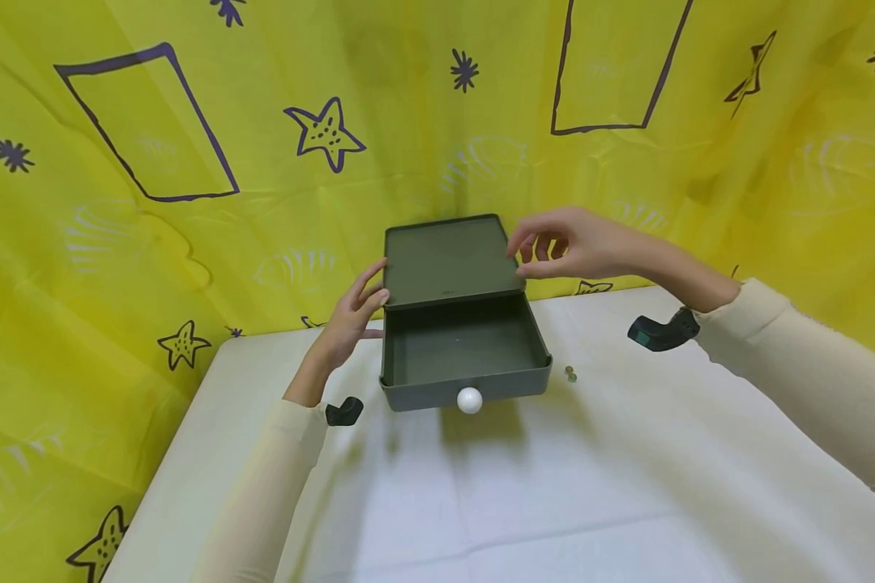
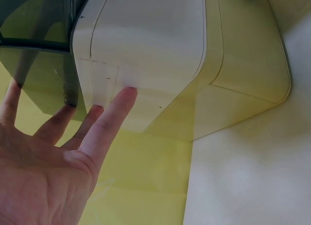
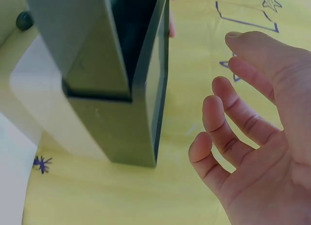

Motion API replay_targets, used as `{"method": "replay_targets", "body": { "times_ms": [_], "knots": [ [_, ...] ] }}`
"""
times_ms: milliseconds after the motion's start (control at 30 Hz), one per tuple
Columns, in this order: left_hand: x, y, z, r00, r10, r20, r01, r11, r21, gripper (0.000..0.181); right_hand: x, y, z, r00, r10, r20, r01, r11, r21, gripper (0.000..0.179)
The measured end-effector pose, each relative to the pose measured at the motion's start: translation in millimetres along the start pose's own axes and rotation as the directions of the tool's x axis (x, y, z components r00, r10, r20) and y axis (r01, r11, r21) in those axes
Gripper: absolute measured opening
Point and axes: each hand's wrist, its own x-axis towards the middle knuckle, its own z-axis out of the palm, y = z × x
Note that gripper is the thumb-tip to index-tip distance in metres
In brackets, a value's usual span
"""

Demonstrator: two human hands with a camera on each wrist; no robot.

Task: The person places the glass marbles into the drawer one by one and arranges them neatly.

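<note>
A dark grey-green drawer box (image 1: 452, 263) stands on the table, its drawer (image 1: 423, 395) pulled out toward me and bare inside. A round white knob (image 1: 470, 400) sits on the drawer front. My left hand (image 1: 341, 325) is at the box's left side with fingers spread. In the left wrist view, its fingertips touch the white casing (image 2: 146, 40) and the darker part beside it. Close to the upper right edge is my right hand (image 1: 586, 243), fingers loosely bent. The right wrist view shows this hand (image 3: 262, 157) apart from the box (image 3: 116, 128) and holding nothing.
Small green beads (image 1: 570, 373) lie on the white table (image 1: 598, 486) right of the drawer. A yellow patterned curtain (image 1: 379, 73) hangs behind the table. Black wrist devices (image 1: 659, 332) are worn on both sleeves.
</note>
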Motion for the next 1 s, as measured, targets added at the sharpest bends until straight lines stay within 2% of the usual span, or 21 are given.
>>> {"method": "replay_targets", "body": {
  "times_ms": [267, 533, 1000],
  "knots": [
    [1.6, 0.4, -0.6, 1.000, -0.002, 0.001, 0.002, 1.000, 0.002, 0.061, -23.9, 14, -5, 0.997, 0.069, -0.046, -0.070, 0.998, -0.008, 0.019],
    [2.8, -1.9, -0.7, 1.000, 0.005, 0.004, -0.005, 1.000, 0.009, 0.060, -42.1, 32, -3, 0.994, 0.083, -0.067, -0.086, 0.996, -0.036, 0.019],
    [0.6, 0.1, -0.5, 1.000, 0.001, -0.004, -0.001, 1.000, 0.015, 0.061, -68.8, 61, 19, 0.989, 0.110, -0.101, -0.109, 0.994, 0.014, 0.025]
  ]
}}
